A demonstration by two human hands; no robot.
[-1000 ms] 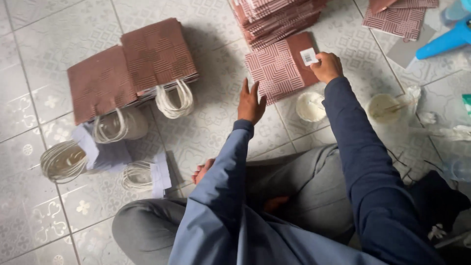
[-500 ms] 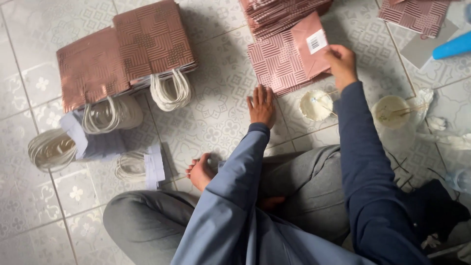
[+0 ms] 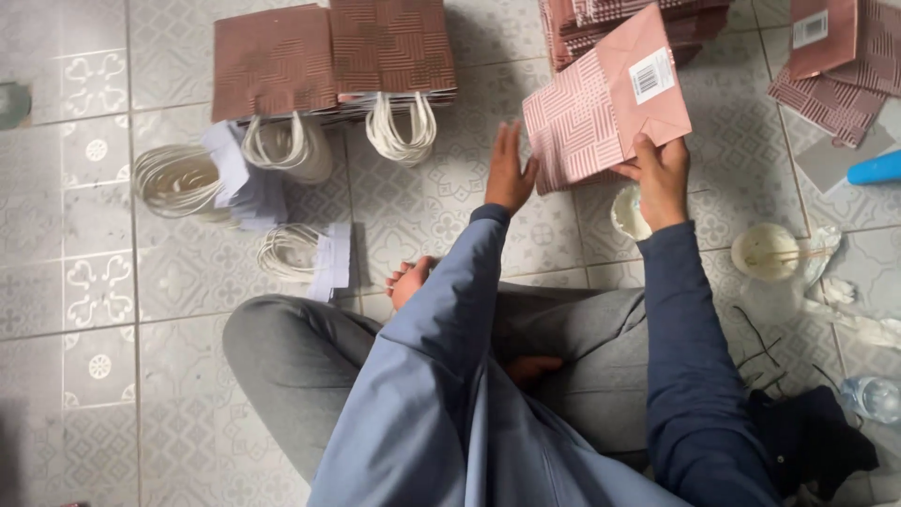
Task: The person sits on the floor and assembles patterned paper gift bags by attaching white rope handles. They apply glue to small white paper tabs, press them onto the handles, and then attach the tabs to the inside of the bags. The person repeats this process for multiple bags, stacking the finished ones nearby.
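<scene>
My right hand [image 3: 660, 176] grips the lower edge of a flat pink patterned paper bag [image 3: 601, 103] with a white sticker, lifted and tilted off the tiled floor. My left hand [image 3: 508, 172] is open, fingers spread, just left of that bag's edge; whether it touches the bag I cannot tell. A pile of the same flat bags [image 3: 629, 19] lies behind it. To the left sit two stacks of finished brown bags [image 3: 333, 61] with white cord handles [image 3: 402, 131].
Bundles of white cord with paper tags [image 3: 183, 178] lie at left. A small white cup [image 3: 627, 214] and a bowl with a stick [image 3: 768, 252] stand near my right arm. More bag pieces [image 3: 831, 66] and a blue object [image 3: 873, 169] lie at right, a bottle [image 3: 873, 399] at lower right.
My right hand has lifted the pink bag off the pile and drawn it toward me. My left hand rose from the floor to the bag's left edge.
</scene>
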